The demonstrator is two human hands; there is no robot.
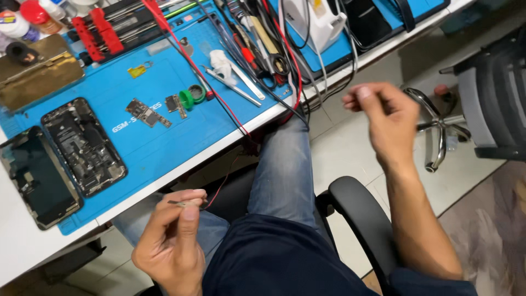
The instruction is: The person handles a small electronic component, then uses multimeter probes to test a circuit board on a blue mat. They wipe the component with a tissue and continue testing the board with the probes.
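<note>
Blue repair matting (pixel 164 142) covers the bench in front of you, and on it lie an opened phone body (pixel 84 146) with its insides showing, its detached dark screen (pixel 37 178) just to the left, a small circuit board (pixel 147 113) near the middle, a green ring-shaped part (pixel 192 96), metal tweezers (pixel 233 87) and a tangle of red and black leads (pixel 263 49) running off the bench edge. You sit back from the bench on a black chair whose armrest (pixel 356 211) shows beside your jeans.

Your left hand (pixel 172 241) is low over your lap, below the bench edge, thumb and forefinger pressed together on a thin metal tool or probe tip (pixel 181 203); a thin red wire seems to trail from it, though I cannot tell for sure. Your right hand (pixel 383 115) is raised out to the side over the floor, well apart from the bench, wrist bent, fingers loosely curled with the thumb near the fingertips; whether it pinches anything I cannot tell.

To my eye you are between operations, with the tool picked up and nothing on the board touched yet. Coming back to the work would call for leaning in and steadying the left wrist on the matting
</note>
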